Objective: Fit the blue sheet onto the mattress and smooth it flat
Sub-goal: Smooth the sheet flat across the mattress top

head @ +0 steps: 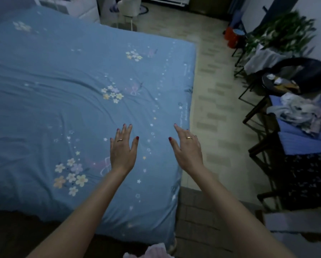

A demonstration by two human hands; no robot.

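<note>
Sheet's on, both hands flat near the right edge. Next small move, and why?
Probably sweep the left hand leftward across the blue sheet: creases still run through its middle, left of both hands, while the cloth near the right hand and the edge looks fairly smooth.

Blue sheet (62, 86): matt cloth, creased; floor (215, 101) seemingly tiled.

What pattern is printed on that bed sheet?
The blue sheet carries clusters of small pale flowers and scattered stars, clearest in the head view.

I see a home bedroom: a sheeted bed (72, 90), tiled floor (215, 101), clothes-piled chair (303, 116) at three o'clock.
</note>
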